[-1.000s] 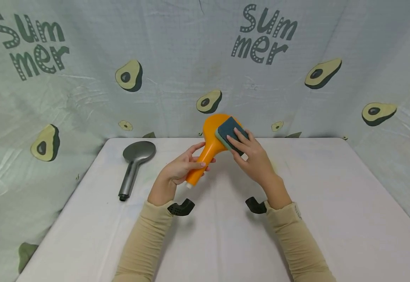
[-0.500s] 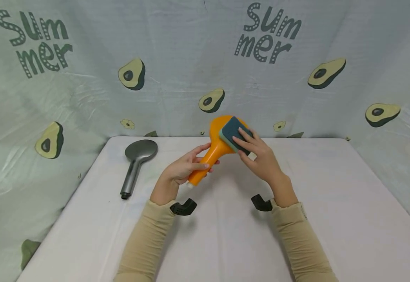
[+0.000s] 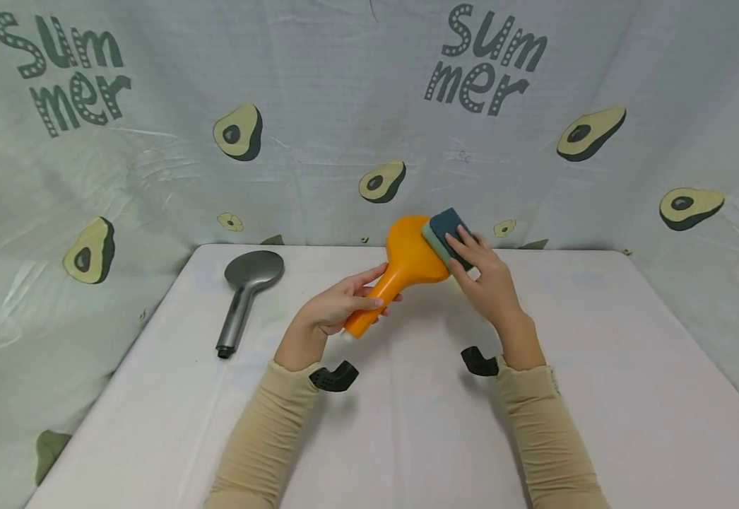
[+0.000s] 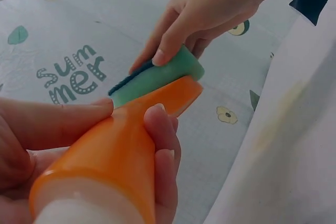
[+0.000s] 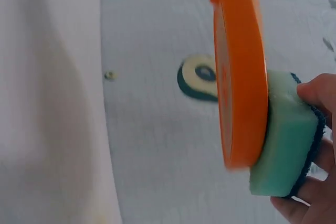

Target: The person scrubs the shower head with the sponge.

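On orange showerhead [image 3: 412, 253], sponge [image 3: 442, 226] farther right

Pale printed backdrop [image 3: 318, 85] behind a white table [image 3: 401, 438]
Creased at the left, the backdrop shows avocados [image 3: 238, 132], small yellow flowers [image 3: 230, 222], green leaves [image 3: 51, 452] and dark "summer" lettering [image 3: 484, 60]; soft light falls across the tabletop.

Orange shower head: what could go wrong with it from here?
The sponge overhangs the orange shower head, so it might slip off the edge. Only the left grip holds the handle, so a push from the sponge on the wide end could twist it.
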`<state>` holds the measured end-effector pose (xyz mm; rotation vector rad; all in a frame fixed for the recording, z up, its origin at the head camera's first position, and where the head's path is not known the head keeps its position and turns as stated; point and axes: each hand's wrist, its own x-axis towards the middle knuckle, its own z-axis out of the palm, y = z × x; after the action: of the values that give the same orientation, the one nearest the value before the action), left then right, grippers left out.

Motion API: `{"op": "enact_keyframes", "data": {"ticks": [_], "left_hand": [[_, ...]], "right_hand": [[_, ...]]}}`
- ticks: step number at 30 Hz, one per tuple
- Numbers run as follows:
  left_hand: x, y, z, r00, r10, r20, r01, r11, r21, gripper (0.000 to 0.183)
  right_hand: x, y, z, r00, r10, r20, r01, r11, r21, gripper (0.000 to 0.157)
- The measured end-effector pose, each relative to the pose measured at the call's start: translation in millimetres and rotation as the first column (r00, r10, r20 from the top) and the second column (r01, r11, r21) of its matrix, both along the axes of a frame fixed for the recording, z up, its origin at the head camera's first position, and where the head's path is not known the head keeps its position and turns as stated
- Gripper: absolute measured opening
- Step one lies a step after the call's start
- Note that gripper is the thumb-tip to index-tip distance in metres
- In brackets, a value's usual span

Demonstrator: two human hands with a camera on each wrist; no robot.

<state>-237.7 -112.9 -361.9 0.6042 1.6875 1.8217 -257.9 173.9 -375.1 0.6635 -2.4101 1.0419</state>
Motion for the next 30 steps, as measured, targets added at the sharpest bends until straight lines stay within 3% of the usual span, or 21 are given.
{"op": "enact_keyframes", "data": {"ticks": [3, 6, 8, 10, 12, 16, 19, 22, 25, 30], "left_hand": [[-1.5, 1, 0.1, 1.0, 0.0, -0.003, 0.0, 1.0, -0.006, 0.072], [-3.1, 3, -0.8, 1.0, 0.0, 0.0, 0.0, 1.0, -0.005, 0.068], [-3.5, 4, -1.7, 1.0, -0.005, -0.001, 0.005, 1.0, 0.002, 0.066], [-3.0, 4, -2.0, 1.0, -0.002, 0.006, 0.002, 1.0, 0.005, 0.067], [-1.8, 4, -2.1, 1.0, -0.002, 0.009, 0.001, 1.0, 0.004, 0.069], [0.2, 4, -1.8, 1.0, -0.009, 0.012, 0.009, 1.0, 0.001, 0.072], [1.7, 5, -1.4, 1.0, -0.018, 0.019, 0.018, 1.0, 0.006, 0.073], [2.6, 5, -1.2, 0.999, -0.021, 0.024, 0.021, 1.0, 0.008, 0.073], [2.7, 6, -1.2, 1.0, -0.022, 0.021, 0.022, 1.0, 0.007, 0.072], [2.0, 8, -2.6, 1.0, -0.018, 0.01, 0.018, 1.0, 0.004, 0.068]], "right_hand": [[4.4, -19, 3.8, 0.988, 0.087, -0.127, -0.082, 0.996, 0.044, 0.045], [7.7, -33, 5.7, 0.951, 0.194, -0.241, -0.176, 0.98, 0.097, 0.045], [8.5, -36, 5.9, 0.929, 0.245, -0.276, -0.222, 0.969, 0.11, 0.045], [8.1, -34, 5.4, 0.928, 0.254, -0.274, -0.234, 0.967, 0.104, 0.045], [6.3, -29, 4.2, 0.942, 0.22, -0.254, -0.205, 0.975, 0.083, 0.046], [3.4, -13, 1.2, 0.986, 0.067, -0.153, -0.063, 0.998, 0.032, 0.046], [3.5, -4, -0.1, 0.996, -0.029, -0.079, 0.029, 1.0, -0.003, 0.045], [4.8, -5, 0.5, 0.996, -0.043, -0.077, 0.043, 0.999, -0.011, 0.044], [7.3, -16, 2.7, 0.988, 0.034, -0.152, -0.031, 0.999, 0.02, 0.043], [12.5, -35, 6.2, 0.939, 0.214, -0.271, -0.19, 0.976, 0.109, 0.043]]}}
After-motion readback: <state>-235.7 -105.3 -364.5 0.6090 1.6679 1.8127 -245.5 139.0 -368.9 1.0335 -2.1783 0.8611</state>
